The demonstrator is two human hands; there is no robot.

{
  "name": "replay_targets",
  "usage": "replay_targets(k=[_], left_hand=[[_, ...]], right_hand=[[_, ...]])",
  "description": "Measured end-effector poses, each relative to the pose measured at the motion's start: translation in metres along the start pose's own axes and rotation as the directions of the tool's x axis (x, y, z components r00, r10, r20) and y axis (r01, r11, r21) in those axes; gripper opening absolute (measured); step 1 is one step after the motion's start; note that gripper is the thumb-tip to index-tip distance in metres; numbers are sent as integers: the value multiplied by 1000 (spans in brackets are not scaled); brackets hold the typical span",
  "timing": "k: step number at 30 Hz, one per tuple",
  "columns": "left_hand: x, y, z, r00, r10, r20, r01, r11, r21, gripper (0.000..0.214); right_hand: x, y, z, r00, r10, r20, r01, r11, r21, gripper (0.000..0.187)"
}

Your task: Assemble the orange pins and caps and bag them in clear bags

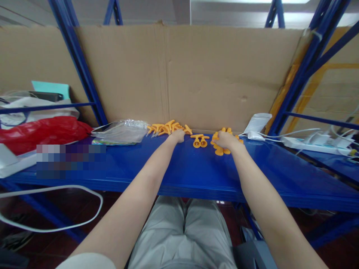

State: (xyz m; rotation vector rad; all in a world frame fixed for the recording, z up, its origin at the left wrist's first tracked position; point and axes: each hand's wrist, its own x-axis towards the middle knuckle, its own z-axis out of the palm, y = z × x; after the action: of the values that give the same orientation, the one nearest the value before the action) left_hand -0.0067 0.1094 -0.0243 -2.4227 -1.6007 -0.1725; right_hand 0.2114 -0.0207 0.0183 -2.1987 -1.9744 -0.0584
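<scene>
My left hand [178, 135] is at the right end of a loose pile of orange T-shaped plastic pieces [166, 127], some with small metal chains. Its fingers are curled; what they hold, if anything, is hidden. On the right, my right hand [225, 139] rests over a second cluster of orange pieces [219, 150], standing close together with round ends toward me. Its fingers look bent in among them, and their tips do not show clearly. Between the hands lie two orange pieces [200, 142] side by side, their round hollow ends facing me.
The blue shelf [196, 175] is backed by a cardboard sheet [224, 74]. Left of the pile lie clear plastic bags [126, 132] and a red bag [47, 129]. A white adapter [256, 125] with cables and a power strip [311, 144] stand right. Blue posts [81, 63] flank the space.
</scene>
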Motion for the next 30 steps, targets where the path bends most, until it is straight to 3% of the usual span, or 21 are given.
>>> replay_targets(k=[4,12,16,21,27,30], left_hand=[[-1,-2,-11,995,-31,-90,23,995,-98,39],[-20,-7,-38,993,-77,-92,63,988,-143,23],[-48,0,-40,984,-145,-107,122,974,-192,15],[-77,4,-42,954,-218,-207,120,908,-402,10],[-82,-2,-52,898,-334,-285,162,854,-494,10],[-82,-3,-49,900,-329,-286,162,862,-481,15]], right_hand=[[-5,-2,-2,999,5,-45,-5,1000,18,36],[-8,-10,0,999,20,-34,-20,1000,-9,39],[-10,-14,1,1000,9,-12,-10,1000,-23,43],[-14,-16,0,1000,15,-4,-15,999,-28,46],[-15,-14,-2,1000,9,-6,-9,999,-44,44],[-15,-15,-2,1000,-5,-5,5,999,-42,44]])
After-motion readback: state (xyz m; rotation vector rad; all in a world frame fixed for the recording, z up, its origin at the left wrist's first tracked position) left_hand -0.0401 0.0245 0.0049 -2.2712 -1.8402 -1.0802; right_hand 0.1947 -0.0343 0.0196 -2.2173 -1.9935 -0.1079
